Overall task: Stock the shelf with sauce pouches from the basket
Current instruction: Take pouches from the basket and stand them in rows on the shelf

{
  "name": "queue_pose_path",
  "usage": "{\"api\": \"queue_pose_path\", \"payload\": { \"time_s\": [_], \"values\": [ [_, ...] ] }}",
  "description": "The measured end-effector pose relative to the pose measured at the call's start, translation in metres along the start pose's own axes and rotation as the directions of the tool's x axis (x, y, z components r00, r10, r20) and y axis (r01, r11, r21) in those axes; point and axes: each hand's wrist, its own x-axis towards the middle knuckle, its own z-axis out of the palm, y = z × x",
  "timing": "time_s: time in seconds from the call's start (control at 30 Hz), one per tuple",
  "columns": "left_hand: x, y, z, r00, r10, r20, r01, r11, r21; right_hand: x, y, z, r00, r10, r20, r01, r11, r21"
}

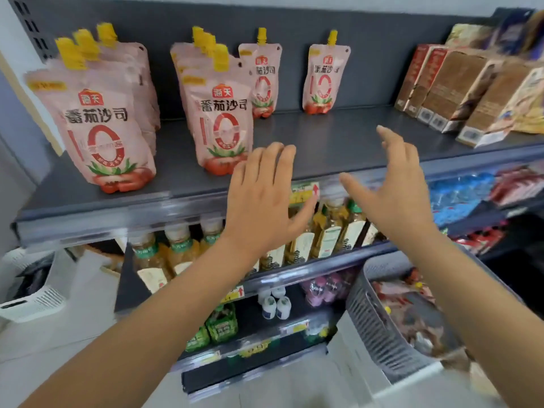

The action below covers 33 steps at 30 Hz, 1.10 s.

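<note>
Stocking partly done: sauce pouches (223, 119) upright on shelf (323, 142), more apparently in basket (374, 328), left hand (259, 198), right hand (394, 189) spread empty.

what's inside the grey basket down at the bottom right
Inside the grey basket lies a blurred heap of reddish pouches, with what looks like a yellow cap. The right forearm covers the basket's right part, and anything under the top layer is hidden.

A dark grey metal shelving unit (338, 136) fills the view, its back panel matt and evenly lit. Above it runs a strip of pale wall (265, 1). Left of its foot lies light tiled floor (73, 334), where a white slotted box (32, 304) stands.
</note>
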Motion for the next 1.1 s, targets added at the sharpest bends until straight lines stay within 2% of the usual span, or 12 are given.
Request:
{"api": "queue_pose_path", "payload": {
  "time_s": [0.1, 0.2, 0.4, 0.5, 0.7, 0.77, 0.87, 0.9, 0.93, 0.97, 1.03, 1.1],
  "values": [
    [0.0, 0.047, 0.027, 0.991, 0.126, 0.054, -0.122, 0.99, -0.073, -0.025, 0.055, -0.034, 0.989, 0.146, -0.001, -0.145, 0.985, -0.096],
    [-0.003, 0.099, 0.063, 0.965, 0.232, 0.125, -0.213, 0.966, -0.146, -0.047, 0.115, -0.056, 0.947, 0.32, -0.014, -0.319, 0.941, -0.115],
    [-0.02, 0.203, 0.16, 0.854, 0.393, 0.341, -0.317, 0.913, -0.258, -0.077, 0.251, -0.067, 0.744, 0.649, 0.159, -0.637, 0.76, -0.127],
    [-0.033, 0.238, 0.211, 0.765, 0.379, 0.521, -0.276, 0.924, -0.266, -0.084, 0.31, -0.059, 0.624, 0.736, 0.264, -0.742, 0.663, -0.095],
    [-0.051, 0.3, 0.329, 0.551, 0.264, 0.792, -0.182, 0.964, -0.195, -0.082, 0.431, -0.014, 0.357, 0.819, 0.45, -0.857, 0.479, -0.191],
    [-0.053, 0.307, 0.362, 0.493, 0.193, 0.848, -0.167, 0.978, -0.125, -0.08, 0.461, 0.005, 0.299, 0.825, 0.48, -0.855, 0.455, -0.249],
    [-0.05, 0.31, 0.398, 0.437, 0.083, 0.895, -0.16, 0.987, -0.014, -0.08, 0.493, 0.033, 0.264, 0.822, 0.505, -0.802, 0.478, -0.359],
    [-0.05, 0.311, 0.409, 0.417, 0.068, 0.906, -0.162, 0.987, 0.0, -0.08, 0.506, 0.046, 0.225, 0.83, 0.51, -0.817, 0.446, -0.365],
    [-0.05, 0.314, 0.419, 0.399, 0.067, 0.914, -0.17, 0.985, 0.002, -0.082, 0.519, 0.059, 0.173, 0.84, 0.515, -0.843, 0.396, -0.363],
    [-0.051, 0.316, 0.428, 0.382, 0.073, 0.921, -0.182, 0.983, -0.002, -0.083, 0.531, 0.07, 0.094, 0.857, 0.506, -0.904, 0.286, -0.317],
    [-0.053, 0.322, 0.442, 0.339, 0.087, 0.937, -0.2, 0.98, -0.018, -0.086, 0.55, 0.089, -0.051, 0.864, 0.501, -0.995, 0.001, -0.103],
    [-0.056, 0.328, 0.45, 0.312, 0.109, 0.944, -0.247, 0.969, -0.03, -0.087, 0.558, 0.104, -0.161, 0.844, 0.512, -0.969, -0.234, 0.082]
  ]
}}
